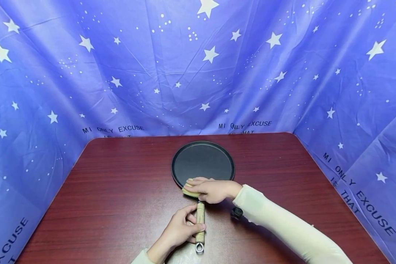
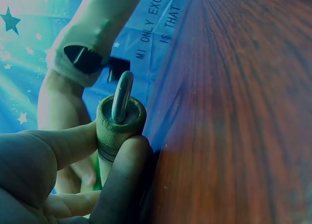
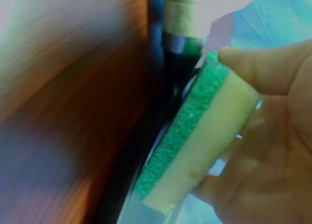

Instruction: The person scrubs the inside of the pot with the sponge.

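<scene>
The left hand is gripping the handle, likely the surest hold; the probably stiff, weighty pan is lying beyond, where the right hand is pinching a soft-looking sponge.

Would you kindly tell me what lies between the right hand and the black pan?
A sponge lies there: in the right wrist view, its green side faces the black pan and its pale yellow side faces the right hand.
</scene>
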### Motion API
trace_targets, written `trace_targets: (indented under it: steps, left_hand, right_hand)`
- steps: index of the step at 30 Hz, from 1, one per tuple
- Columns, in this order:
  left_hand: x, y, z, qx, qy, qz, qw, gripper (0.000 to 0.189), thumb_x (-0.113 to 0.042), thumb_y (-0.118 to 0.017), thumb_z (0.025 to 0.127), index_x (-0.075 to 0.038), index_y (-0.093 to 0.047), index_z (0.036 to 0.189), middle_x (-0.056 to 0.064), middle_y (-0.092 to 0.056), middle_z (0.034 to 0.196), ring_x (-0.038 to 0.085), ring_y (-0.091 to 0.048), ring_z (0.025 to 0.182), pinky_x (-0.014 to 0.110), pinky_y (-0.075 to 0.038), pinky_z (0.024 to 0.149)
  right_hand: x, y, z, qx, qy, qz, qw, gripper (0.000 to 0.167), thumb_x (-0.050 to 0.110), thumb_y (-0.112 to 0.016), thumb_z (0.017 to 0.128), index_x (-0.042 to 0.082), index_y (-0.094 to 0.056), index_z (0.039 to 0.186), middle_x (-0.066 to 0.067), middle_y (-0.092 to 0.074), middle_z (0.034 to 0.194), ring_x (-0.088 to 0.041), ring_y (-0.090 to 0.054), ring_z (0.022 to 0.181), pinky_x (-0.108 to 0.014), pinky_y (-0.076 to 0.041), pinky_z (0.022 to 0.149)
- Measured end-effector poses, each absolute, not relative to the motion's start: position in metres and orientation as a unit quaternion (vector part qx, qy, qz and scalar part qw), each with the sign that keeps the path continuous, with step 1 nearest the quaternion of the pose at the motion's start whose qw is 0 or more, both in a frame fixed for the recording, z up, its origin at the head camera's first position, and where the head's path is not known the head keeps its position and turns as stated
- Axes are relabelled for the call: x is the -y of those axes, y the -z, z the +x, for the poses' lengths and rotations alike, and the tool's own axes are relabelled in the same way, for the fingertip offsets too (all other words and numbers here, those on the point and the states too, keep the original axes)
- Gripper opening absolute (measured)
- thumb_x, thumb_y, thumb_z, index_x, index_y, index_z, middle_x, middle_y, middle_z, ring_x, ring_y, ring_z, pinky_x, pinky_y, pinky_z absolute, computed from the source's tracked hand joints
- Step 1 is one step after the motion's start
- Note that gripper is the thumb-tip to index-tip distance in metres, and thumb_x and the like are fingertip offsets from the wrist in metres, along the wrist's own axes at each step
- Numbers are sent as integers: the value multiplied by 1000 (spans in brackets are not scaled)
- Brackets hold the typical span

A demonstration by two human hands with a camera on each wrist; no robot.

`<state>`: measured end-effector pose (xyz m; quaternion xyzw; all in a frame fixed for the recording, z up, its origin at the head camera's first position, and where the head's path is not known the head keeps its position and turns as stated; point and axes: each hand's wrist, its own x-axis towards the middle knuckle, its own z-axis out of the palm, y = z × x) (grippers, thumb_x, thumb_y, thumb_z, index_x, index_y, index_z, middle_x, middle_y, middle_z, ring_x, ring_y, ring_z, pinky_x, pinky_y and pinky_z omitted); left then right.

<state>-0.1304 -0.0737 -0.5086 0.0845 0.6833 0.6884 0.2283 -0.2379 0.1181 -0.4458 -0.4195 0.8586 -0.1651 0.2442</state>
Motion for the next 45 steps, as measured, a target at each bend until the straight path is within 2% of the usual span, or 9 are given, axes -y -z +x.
trace_targets:
  steps: [7,14,22,30,39,45]
  left_hand:
    - [74,509,-130,-682,-690,94,225,77,0,-79,89,13,-40,153,11,-60,90,15,-67,63,32,-64,51]
    - [75,509,-130,-679,-693,93,224,78,-1,-80,89,14,-38,153,11,-59,90,13,-67,63,31,-64,51]
    - [75,511,-131,-682,-692,94,218,76,-1,-79,89,12,-41,153,10,-59,88,13,-67,62,32,-64,51]
    - [74,511,-131,-680,-694,94,218,75,0,-80,88,9,-43,153,11,-60,88,15,-68,61,34,-65,51]
    - [73,510,-130,-679,-694,93,220,78,0,-80,89,12,-39,154,11,-60,89,16,-68,62,34,-65,51]
    - [73,511,-130,-676,-698,91,219,76,1,-80,88,10,-42,153,11,-60,89,17,-69,63,37,-66,53]
  right_hand:
    - [-89,451,-253,-862,188,-416,218,59,3,-52,106,11,-40,163,-16,-26,172,-34,-19,160,-64,-18,130]
    - [-62,457,-262,-878,202,-374,217,60,6,-47,110,13,-31,167,-16,-13,175,-36,-6,162,-78,-16,123]
    - [-42,462,-275,-893,220,-335,204,62,7,-50,110,14,-30,167,-16,-13,175,-35,-7,162,-76,-17,124]
    - [-27,456,-290,-902,227,-316,188,63,3,-53,106,1,-29,165,-26,-19,171,-38,-11,161,-46,-9,135]
    - [-16,456,-305,-915,240,-263,191,65,7,-51,107,2,-26,166,-24,-19,172,-35,-10,161,-43,-10,135]
    - [-14,454,-317,-914,250,-249,199,67,8,-51,104,2,-25,166,-28,-18,171,-37,-14,160,-42,-14,134]
